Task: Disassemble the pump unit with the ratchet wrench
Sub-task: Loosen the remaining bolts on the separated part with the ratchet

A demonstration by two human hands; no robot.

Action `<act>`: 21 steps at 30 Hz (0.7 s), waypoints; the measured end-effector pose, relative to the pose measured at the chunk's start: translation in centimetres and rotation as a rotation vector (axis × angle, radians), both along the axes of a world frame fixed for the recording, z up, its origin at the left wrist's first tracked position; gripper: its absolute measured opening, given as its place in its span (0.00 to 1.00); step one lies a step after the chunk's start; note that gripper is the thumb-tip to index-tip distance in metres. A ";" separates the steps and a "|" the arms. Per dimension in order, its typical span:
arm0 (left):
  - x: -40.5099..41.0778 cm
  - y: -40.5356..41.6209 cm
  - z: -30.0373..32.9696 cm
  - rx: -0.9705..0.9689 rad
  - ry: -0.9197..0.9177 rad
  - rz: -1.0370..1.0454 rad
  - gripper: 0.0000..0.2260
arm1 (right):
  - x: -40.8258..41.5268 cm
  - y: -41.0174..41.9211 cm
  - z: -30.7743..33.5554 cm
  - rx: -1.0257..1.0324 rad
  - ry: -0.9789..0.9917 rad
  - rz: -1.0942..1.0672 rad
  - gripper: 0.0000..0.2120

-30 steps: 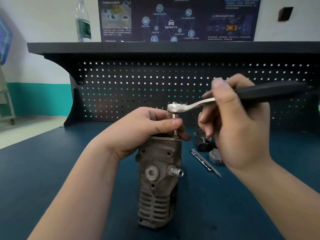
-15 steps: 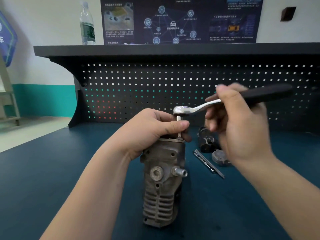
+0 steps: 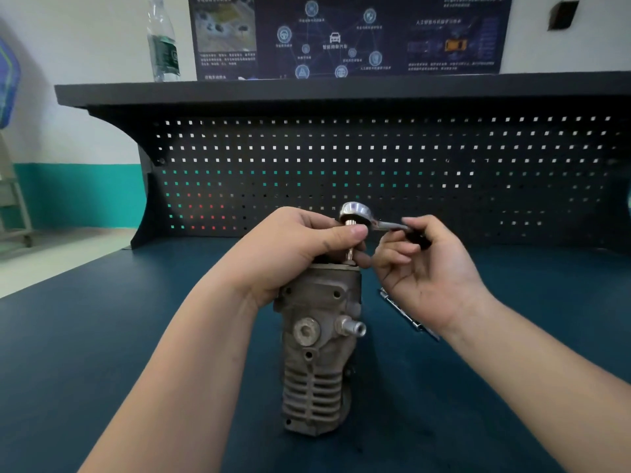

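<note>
Pump unit (image 3: 317,349) stands upright mid-worktop (image 3: 102,353), long axis vertical, small port facing the camera's right. Left hand (image 3: 293,247) pinches the socket shaft under the ratchet wrench (image 3: 355,213). Right hand (image 3: 420,268) holds the handle loosely in curled fingers. Risks, as I judge: socket riding off the bolt; unclamped body tipping under torque.
</note>
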State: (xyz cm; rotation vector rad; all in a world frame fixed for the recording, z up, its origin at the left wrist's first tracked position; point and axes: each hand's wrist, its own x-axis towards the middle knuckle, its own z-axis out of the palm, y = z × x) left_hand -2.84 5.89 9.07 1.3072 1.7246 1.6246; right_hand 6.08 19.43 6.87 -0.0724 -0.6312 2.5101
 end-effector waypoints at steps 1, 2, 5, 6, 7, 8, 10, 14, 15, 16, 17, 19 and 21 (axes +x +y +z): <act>0.0 0.0 0.0 0.006 -0.014 0.004 0.10 | -0.1 -0.1 0.1 0.018 -0.004 -0.025 0.11; 0.0 0.0 0.0 0.013 -0.026 0.005 0.10 | 0.0 -0.2 0.3 0.081 -0.005 -0.081 0.12; 0.0 0.0 -0.1 0.022 -0.034 -0.003 0.09 | 1.1 -0.7 1.3 0.562 0.109 -0.459 0.17; 0.0 0.0 -0.1 0.024 -0.030 -0.012 0.10 | 1.8 -1.1 1.6 0.810 0.181 -0.611 0.17; 0.0 0.0 -0.1 0.027 -0.023 -0.024 0.10 | 2.4 -1.6 1.8 1.072 0.249 -0.750 0.14; 0.0 0.0 -0.1 0.032 -0.015 -0.037 0.10 | 2.9 -2.0 1.8 1.308 0.287 -0.861 0.12; 0.0 0.1 -0.2 0.046 0.004 -0.057 0.10 | 3.1 -2.2 1.8 1.493 0.294 -0.985 0.10; 0.0 0.1 -0.3 0.050 0.007 -0.104 0.13 | 2.4 -2.2 1.8 0.952 0.255 -0.723 0.11; 0.0 0.0 -0.2 0.044 0.000 -0.111 0.13 | 2.2 -1.9 1.8 0.833 0.240 -0.626 0.12; 0.0 0.0 -0.2 0.039 -0.003 -0.106 0.13 | 2.0 -1.6 1.8 0.726 0.220 -0.528 0.13; -0.1 -0.1 -0.2 0.036 -0.007 -0.092 0.12 | 1.8 -1.3 1.8 0.614 0.194 -0.429 0.14; -0.1 -0.2 -0.2 0.033 -0.018 -0.053 0.10 | 1.4 -0.9 1.6 0.349 0.124 -0.236 0.15; -0.2 -0.1 -0.2 0.029 -0.017 -0.015 0.10 | 1.0 -0.7 1.1 0.100 0.058 -0.089 0.13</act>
